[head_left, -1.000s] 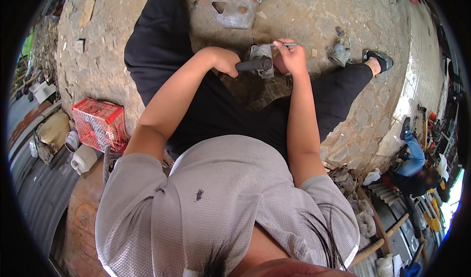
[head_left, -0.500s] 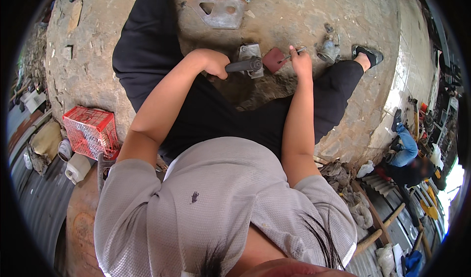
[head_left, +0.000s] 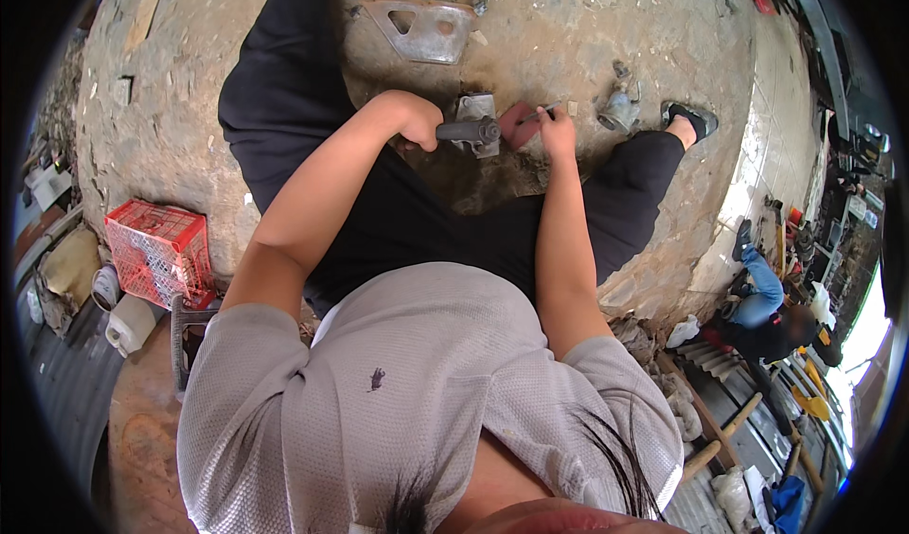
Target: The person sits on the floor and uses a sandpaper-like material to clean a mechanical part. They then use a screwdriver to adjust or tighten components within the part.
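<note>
My left hand [head_left: 417, 122] is closed around a thick dark metal bar with a round head [head_left: 470, 132], like a short hammer. The head hangs over a pale grey metal block [head_left: 476, 110] on the ground between my legs. To the right, my right hand [head_left: 557, 134] pinches a thin dark metal rod [head_left: 536, 115]. That rod's far end lies over a flat reddish-brown piece [head_left: 516, 129] beside the block. Whether the rod touches the piece I cannot tell.
Ahead lies a grey metal plate with cut-outs [head_left: 426, 32]. A rounded metal part [head_left: 619, 113] stands near my right foot. A red plastic crate [head_left: 161, 250] and a white jug [head_left: 130, 326] sit to the left. Another person [head_left: 772, 321] is at the far right.
My right hand has moved left with the thin rod, closer to the reddish-brown piece. My left hand keeps its grip with little movement. The whole view has shifted slightly.
</note>
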The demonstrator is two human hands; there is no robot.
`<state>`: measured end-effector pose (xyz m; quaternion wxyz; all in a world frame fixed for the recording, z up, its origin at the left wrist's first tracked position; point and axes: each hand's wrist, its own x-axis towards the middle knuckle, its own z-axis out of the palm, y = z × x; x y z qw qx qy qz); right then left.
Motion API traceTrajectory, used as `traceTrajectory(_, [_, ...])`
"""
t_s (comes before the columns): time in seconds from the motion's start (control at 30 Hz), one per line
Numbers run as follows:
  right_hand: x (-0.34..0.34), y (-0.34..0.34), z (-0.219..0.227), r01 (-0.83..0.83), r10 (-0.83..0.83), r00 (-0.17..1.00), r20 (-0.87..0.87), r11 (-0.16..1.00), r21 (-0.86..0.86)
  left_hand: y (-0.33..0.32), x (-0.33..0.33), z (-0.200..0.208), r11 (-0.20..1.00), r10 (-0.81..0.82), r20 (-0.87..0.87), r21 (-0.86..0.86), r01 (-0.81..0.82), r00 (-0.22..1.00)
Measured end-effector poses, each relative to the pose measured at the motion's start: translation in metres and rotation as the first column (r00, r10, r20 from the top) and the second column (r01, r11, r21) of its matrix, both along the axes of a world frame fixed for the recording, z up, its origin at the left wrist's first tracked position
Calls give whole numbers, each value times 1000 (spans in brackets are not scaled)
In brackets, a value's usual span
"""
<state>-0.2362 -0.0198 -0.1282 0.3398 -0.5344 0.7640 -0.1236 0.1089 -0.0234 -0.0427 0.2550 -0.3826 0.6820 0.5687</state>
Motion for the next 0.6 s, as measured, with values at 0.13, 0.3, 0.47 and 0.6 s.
traceTrajectory(0.13, [-15, 11, -24, 78, -76, 997, 31, 995, -64, -6, -8, -2, 995, -92, -53, -33, 91, 994])
traceTrajectory(0.3, [-2, 21, -10, 83, -87, 995, -50, 994, -71, -3, -6, -6, 1000, 1, -61, -11, -2, 998])
traceTrajectory(0.47, [0, 32, 30, 108, -110, 993, -34, 993, -44, -6, -16, -7, 999, 50, -10, 0, -50, 999])
traceTrajectory(0.6, [7, 26, 66, 126, -128, 988, -83, 992, -29, -16, -33, -24, 998, -49, 90, -29, 52, 995])
